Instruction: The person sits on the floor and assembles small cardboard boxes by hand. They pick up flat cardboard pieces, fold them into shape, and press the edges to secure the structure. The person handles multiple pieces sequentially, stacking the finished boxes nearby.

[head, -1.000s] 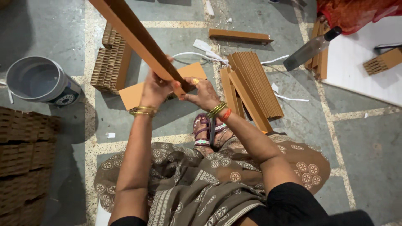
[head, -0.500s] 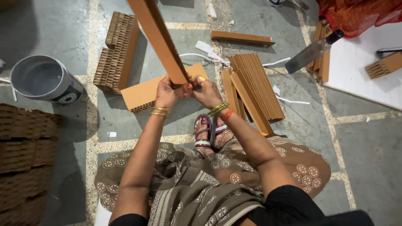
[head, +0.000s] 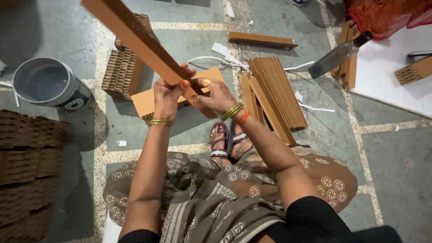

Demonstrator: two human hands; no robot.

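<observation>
Both hands pinch the near end of a long brown cardboard strip (head: 139,42): left hand (head: 168,92) wrapped around it, right hand (head: 216,96) pressed at three o'clock. From the grip, the strip rises toward ten o'clock, above the floor (head: 387,175).

Grey stone-slab floor (head: 396,171) with pale speckled joints, white sheet (head: 387,85) at right

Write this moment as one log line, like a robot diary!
left hand: grips cardboard strip | right hand: grips strip's near end | bucket: floor, left
</observation>
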